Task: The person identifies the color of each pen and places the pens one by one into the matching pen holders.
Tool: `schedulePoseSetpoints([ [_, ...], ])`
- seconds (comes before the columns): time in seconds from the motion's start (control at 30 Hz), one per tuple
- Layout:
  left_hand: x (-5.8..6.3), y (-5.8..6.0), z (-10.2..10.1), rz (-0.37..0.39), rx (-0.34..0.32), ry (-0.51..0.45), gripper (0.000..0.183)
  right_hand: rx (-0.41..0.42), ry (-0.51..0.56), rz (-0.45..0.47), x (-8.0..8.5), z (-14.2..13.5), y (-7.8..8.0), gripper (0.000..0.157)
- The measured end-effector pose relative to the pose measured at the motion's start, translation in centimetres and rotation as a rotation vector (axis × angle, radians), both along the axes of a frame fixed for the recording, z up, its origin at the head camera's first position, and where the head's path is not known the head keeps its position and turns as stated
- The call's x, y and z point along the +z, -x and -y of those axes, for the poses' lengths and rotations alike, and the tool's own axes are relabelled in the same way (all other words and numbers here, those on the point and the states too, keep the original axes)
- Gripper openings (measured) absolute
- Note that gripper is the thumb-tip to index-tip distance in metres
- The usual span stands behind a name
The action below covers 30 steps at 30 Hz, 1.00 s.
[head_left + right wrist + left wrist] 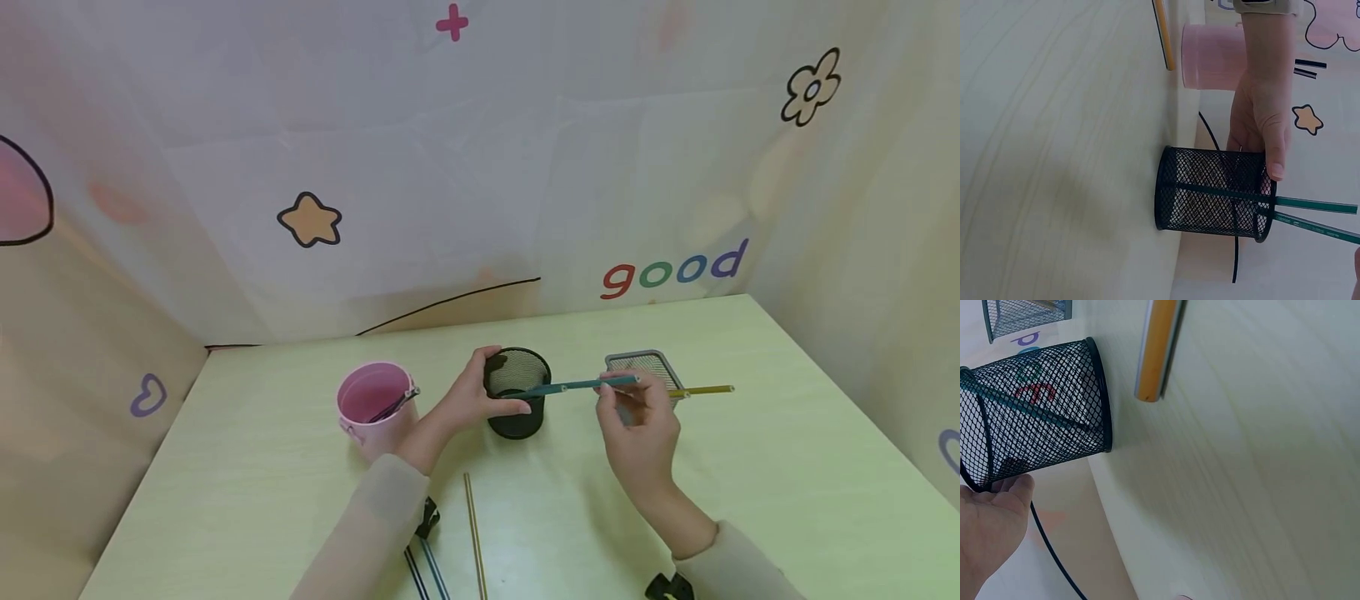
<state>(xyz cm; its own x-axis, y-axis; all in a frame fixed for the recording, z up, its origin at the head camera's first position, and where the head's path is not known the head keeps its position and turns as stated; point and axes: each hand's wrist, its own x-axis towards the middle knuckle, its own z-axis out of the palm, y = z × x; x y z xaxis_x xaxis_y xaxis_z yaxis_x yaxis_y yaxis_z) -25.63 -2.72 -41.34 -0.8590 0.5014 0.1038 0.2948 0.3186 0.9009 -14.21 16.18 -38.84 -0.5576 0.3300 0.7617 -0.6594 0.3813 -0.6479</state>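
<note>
My left hand (472,392) grips the black mesh pen cup (519,423) by its rim, thumb on the near side. The cup stands upright on the table. One green pencil (1319,205) leans inside it, its end sticking out over the rim. My right hand (641,442) pinches a second green pencil (1316,227) between thumb and fingers. That pencil lies nearly level in the head view, its far end right at the cup's mouth. In the right wrist view only a sliver of the right hand's fingers shows at the edge.
Left of the cup stands a pink bucket (378,400) with dark pencils (393,407) in it. Behind my right hand is a grey mesh holder (637,361) with a yellow pencil (708,390) jutting right. A yellow pencil (476,533) and a blue pencil (435,571) lie at the front.
</note>
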Motion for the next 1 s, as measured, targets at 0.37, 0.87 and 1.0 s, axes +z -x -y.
schedulePoseSetpoints([
  [0.37,-0.5,0.3,-0.1,-0.013,-0.005,0.001,0.096,0.031,-0.004,-0.021,-0.7,0.9,0.4,0.021],
  [0.87,-0.4,0.4,-0.1,-0.012,-0.001,-0.026,0.094,-0.019,-0.083,0.026,-1.3,1.6,1.2,0.024],
  [1.0,-0.2,0.3,-0.1,-0.011,0.002,-0.011,0.095,-0.044,-0.106,0.047,-1.5,1.8,1.5,0.022],
])
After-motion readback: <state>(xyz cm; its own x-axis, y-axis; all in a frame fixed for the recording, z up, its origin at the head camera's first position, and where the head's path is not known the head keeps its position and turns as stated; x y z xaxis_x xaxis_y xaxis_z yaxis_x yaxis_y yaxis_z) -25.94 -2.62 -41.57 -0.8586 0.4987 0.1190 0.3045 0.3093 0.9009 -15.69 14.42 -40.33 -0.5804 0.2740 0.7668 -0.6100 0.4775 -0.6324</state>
